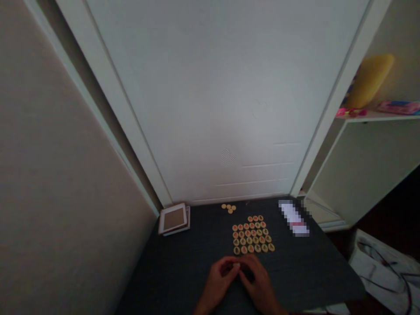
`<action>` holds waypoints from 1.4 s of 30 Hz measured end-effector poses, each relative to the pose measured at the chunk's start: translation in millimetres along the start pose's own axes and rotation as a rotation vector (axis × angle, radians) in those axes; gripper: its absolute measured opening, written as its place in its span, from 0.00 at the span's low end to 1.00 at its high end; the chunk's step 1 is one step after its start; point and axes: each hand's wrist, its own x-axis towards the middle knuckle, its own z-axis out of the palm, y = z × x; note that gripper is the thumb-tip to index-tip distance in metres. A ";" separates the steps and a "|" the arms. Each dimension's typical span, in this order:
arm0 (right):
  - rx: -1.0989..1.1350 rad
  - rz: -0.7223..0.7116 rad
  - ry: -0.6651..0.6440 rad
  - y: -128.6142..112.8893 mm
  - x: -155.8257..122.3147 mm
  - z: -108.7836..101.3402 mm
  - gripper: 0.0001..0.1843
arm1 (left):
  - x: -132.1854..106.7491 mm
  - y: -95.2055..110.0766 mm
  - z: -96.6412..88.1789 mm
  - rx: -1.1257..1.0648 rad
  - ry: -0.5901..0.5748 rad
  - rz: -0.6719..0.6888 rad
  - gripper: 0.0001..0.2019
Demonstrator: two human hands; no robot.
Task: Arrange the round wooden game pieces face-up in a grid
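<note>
Round wooden Chinese chess pieces [251,233] with red and dark markings lie in neat rows on a dark table [197,262]. Just in front of the nearest row, my left hand [220,275] and my right hand [259,275] meet at the fingertips. Both have their fingers bent and pinched together. Whatever is between the fingertips is too small and dim to make out. A few more pale round pieces [229,207] sit apart in a loose cluster at the table's far edge, their faces looking plain.
Flat framed boards [174,218] are stacked at the table's back left. At the back right lies a blurred-out white and purple item [293,218]. A white panel [226,109] rises behind the table. Shelving [377,116] and a white box with cables [383,267] stand to the right.
</note>
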 end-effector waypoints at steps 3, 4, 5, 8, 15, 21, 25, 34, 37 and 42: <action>0.012 0.013 0.049 2.0 -4.1 1.5 0.09 | -3.9 -1.3 2.0 -0.044 0.003 -0.044 0.20; 0.011 0.025 0.067 2.3 -4.5 1.0 0.09 | -3.7 -0.4 2.1 -0.051 -0.007 -0.048 0.20; 0.010 0.036 0.080 2.3 -4.5 0.3 0.10 | -3.2 0.7 2.3 -0.057 -0.016 -0.046 0.21; 0.018 0.056 0.075 1.4 -3.6 -1.9 0.11 | -0.2 2.8 3.6 -0.052 -0.002 -0.036 0.20; 0.027 0.051 0.032 2.9 -1.7 0.0 0.12 | 4.0 0.1 7.1 0.021 0.082 0.029 0.16; 0.050 0.038 0.007 6.7 -3.3 3.1 0.12 | 2.7 -7.9 7.7 0.032 0.090 0.065 0.13; 0.078 0.042 0.001 7.5 -5.1 4.5 0.11 | 3.7 -9.9 6.9 0.050 0.119 0.049 0.14; 0.124 0.112 -0.019 2.8 -0.1 -3.2 0.10 | -7.1 0.7 6.8 0.110 0.017 0.113 0.11; 0.136 0.145 -0.017 1.3 0.6 -4.8 0.09 | -7.7 -3.1 7.4 0.176 0.022 0.127 0.11; 0.178 0.194 -0.022 4.5 0.3 -3.6 0.10 | -7.3 -4.5 8.9 0.180 0.030 0.134 0.12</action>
